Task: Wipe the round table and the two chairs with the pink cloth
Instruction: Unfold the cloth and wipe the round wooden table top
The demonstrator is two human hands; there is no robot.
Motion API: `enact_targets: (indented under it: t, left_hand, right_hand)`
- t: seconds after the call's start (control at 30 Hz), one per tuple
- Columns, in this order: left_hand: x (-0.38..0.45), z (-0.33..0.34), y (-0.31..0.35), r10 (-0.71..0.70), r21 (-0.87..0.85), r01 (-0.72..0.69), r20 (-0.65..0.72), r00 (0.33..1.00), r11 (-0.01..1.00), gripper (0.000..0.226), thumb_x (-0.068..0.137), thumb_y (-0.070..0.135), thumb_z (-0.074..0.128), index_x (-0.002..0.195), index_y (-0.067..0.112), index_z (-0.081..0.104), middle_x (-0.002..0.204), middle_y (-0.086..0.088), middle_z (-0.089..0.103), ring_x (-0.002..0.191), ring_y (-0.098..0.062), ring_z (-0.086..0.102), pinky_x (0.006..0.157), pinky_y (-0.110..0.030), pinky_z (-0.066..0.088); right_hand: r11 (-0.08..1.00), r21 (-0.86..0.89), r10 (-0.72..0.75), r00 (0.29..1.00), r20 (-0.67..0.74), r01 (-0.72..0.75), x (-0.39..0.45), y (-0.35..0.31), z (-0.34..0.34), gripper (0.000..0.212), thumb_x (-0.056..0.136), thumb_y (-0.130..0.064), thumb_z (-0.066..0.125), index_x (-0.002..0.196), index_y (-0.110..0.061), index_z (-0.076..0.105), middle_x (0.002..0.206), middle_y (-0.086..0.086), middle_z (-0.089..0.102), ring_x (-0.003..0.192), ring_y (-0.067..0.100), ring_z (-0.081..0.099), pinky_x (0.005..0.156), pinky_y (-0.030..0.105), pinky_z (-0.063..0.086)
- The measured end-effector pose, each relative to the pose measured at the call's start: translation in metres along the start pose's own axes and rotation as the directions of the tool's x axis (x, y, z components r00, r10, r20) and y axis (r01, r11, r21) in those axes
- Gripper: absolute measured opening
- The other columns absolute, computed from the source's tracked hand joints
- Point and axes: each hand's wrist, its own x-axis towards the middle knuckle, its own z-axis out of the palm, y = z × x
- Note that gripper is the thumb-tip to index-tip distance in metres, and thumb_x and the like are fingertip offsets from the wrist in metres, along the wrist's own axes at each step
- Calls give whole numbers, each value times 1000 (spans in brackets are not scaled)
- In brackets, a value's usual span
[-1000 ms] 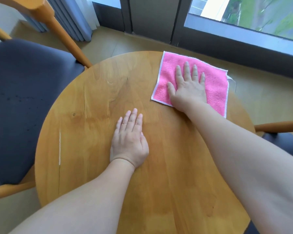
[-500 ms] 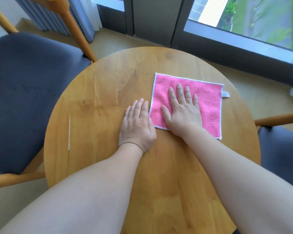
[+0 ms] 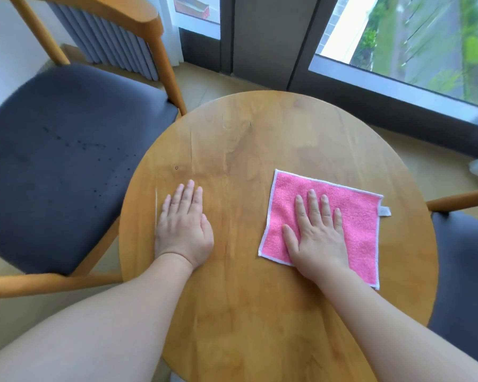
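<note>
Flat and spread, the right hand (image 3: 316,238) presses the pink cloth (image 3: 351,216) on the round table (image 3: 260,139); left hand (image 3: 184,227) lies flat on bare wood, holding nothing.

One round wooden counter (image 3: 260,139) carries one pink cloth (image 3: 356,216). Two chairs with dark seat cushions flank it, one at the left (image 3: 61,161) and one at the right (image 3: 464,271). Two hands lie flat: the left hand (image 3: 184,230) and the right hand (image 3: 318,238).
</note>
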Motion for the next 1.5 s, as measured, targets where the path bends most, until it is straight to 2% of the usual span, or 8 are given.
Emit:
enact_targets:
  t: [0.1,0.23,0.4,0.57,0.73,0.97,1.13,1.5]
  left_hand:
    - [9,0,4,15,9,-15,-1,1000,1000,64,89,31,16,151,14,16,160,-1,7,147,-14,1,119,-32,-5]
    - [6,1,4,-14,-20,14,-21,1000,1000,63,89,30,19,150,14,23,159,-2,15,147,-16,8,119,-34,-1]
    - [-1,0,3,-113,-43,112,-32,993,993,60,91,29,23,149,15,26,158,-2,18,146,-16,10,120,-35,1]
    - [2,-3,6,-153,-48,150,-49,987,987,60,88,26,25,146,13,34,156,-4,26,145,-18,19,119,-37,8]
    - [0,-3,6,-291,-42,289,-49,955,956,61,89,28,24,149,16,26,158,-2,18,147,-17,10,119,-35,3]
    - [0,-4,9,-286,-40,284,-51,957,958,62,88,28,21,147,14,31,156,-3,24,146,-18,16,119,-37,9]
    - [0,-3,6,-277,-42,275,-44,960,961,62,88,28,21,148,15,28,157,-3,21,146,-17,13,118,-37,6]
    - [3,-3,6,-273,-55,270,-72,959,961,62,87,25,25,147,13,31,156,-4,24,146,-17,15,119,-34,5]
  right_hand:
    - [1000,-12,3,1000,-5,-3,7,2,-3,76,85,-64,-2,151,-27,-11,155,-4,-25,142,18,-28,116,42,-17]
    - [998,-35,-61,998,-21,60,28,1,-7,76,86,-65,1,152,-29,-8,157,-4,-20,145,19,-22,117,43,-14]
    - [994,-32,-104,994,-45,102,84,-11,-24,76,86,-66,2,153,-30,-4,160,-2,-13,147,21,-16,118,44,-11]
    - [985,-35,-170,983,-68,168,150,-22,-44,78,86,-66,2,154,-29,0,162,1,-8,148,24,-11,119,46,-7]
    - [973,-53,-230,971,-60,227,188,-36,-54,76,88,-65,6,154,-28,1,162,2,-7,148,25,-10,119,47,-6]
    - [974,-10,-227,970,-87,227,242,-87,-70,74,91,-60,14,154,-23,5,162,6,-3,148,30,-6,118,51,-5]
    - [958,-29,-288,954,-82,287,250,-113,-70,75,90,-61,12,154,-22,6,162,7,-1,148,31,-5,118,52,-4]
    - [884,-63,-468,880,-79,464,207,-111,-55,76,89,-65,9,154,-27,4,162,3,-2,148,27,-7,119,48,-4]
